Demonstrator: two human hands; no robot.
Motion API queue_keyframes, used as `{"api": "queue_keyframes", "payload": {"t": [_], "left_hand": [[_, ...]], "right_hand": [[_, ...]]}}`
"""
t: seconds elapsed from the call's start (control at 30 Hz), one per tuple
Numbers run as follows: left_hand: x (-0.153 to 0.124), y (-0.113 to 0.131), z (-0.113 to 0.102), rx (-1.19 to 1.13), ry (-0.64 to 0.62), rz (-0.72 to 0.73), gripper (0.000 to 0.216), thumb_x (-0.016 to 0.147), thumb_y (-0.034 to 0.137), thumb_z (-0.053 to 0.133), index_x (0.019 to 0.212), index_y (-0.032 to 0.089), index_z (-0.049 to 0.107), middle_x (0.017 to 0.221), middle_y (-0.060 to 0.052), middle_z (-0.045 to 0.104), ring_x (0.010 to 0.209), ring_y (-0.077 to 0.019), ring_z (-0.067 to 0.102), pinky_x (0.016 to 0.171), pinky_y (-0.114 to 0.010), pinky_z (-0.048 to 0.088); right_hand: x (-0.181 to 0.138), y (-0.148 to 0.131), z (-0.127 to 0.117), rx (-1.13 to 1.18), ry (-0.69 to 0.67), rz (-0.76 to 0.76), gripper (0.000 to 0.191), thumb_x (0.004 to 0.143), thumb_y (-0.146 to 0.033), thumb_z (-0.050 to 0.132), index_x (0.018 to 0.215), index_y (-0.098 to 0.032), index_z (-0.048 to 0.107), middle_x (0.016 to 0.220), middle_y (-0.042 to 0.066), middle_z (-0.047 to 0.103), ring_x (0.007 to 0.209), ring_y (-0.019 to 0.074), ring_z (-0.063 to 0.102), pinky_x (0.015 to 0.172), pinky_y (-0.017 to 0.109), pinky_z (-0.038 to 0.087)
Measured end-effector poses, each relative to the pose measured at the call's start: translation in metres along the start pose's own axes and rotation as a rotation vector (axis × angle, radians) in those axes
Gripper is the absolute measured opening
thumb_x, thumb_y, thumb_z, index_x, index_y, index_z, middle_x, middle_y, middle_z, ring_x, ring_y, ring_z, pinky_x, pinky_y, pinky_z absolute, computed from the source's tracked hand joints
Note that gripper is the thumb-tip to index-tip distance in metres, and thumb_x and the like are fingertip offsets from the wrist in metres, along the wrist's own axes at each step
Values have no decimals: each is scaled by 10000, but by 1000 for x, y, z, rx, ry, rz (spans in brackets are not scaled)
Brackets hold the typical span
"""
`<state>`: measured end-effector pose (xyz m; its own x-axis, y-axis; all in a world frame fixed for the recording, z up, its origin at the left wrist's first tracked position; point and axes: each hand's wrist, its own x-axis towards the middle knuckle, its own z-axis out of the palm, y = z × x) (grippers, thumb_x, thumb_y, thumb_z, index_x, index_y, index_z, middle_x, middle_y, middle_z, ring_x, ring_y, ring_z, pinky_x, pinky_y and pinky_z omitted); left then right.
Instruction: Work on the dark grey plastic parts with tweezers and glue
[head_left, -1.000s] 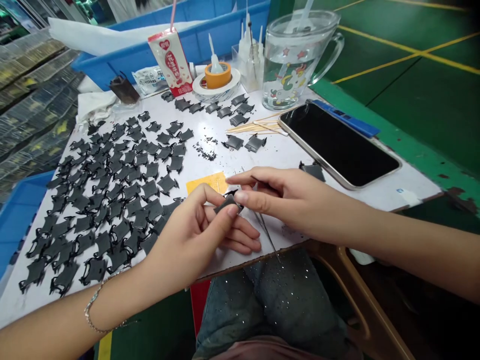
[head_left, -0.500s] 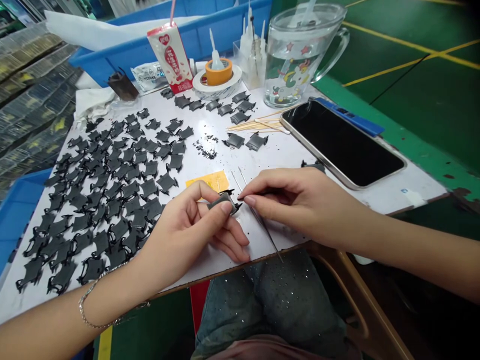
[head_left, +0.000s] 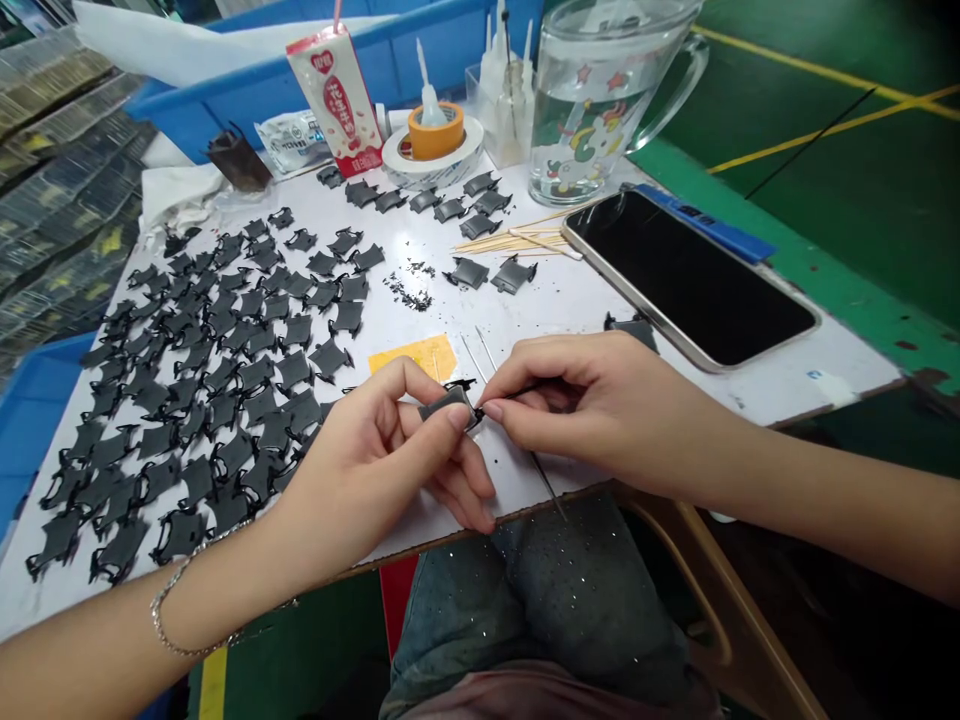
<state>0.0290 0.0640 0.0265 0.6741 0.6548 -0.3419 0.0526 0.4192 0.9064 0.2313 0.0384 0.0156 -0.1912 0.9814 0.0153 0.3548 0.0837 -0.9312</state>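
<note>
1 black clip, perhaps, nearer right hand

Your left hand is positioned over the bench's near edge, left thumb and forefinger pinched together, remaining fingers curled beneath. Your right hand reaches in from the right, its fingertips drawn together just beside the left thumb. Your left forearm and right forearm angle inward.

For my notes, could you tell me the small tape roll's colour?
The tape roll is orange, best in head view.
</note>
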Motion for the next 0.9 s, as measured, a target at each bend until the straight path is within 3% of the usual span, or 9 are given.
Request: {"api": "queue_keyframes", "payload": {"t": [0.5,0.7,0.9], "left_hand": [[-1,0,3,101,10,50,140,1012,212,516,899,231,436,705,-10,746,593,-182,739,564,-254,610],[-4,4,3,177,-12,56,128,1006,219,532,907,226,451,689,16,736,580,-173,730,548,-246,591],[-3,9,-1,219,-70,50,114,1008,238,545,922,228,470,637,35,714,509,-149,695,495,-210,536]], "right_hand": [[8,-3,-3,138,-108,126,107,740,-184,679,635,-203,689,467,-82,383,434,58,294,369,229,220],[8,-23,-10,135,-181,341,109,725,-97,673,656,-181,680,491,-99,396,467,40,308,408,207,220],[11,-26,-15,111,-260,354,150,711,-127,701,597,-195,630,491,-95,422,464,46,325,412,210,219]]}}
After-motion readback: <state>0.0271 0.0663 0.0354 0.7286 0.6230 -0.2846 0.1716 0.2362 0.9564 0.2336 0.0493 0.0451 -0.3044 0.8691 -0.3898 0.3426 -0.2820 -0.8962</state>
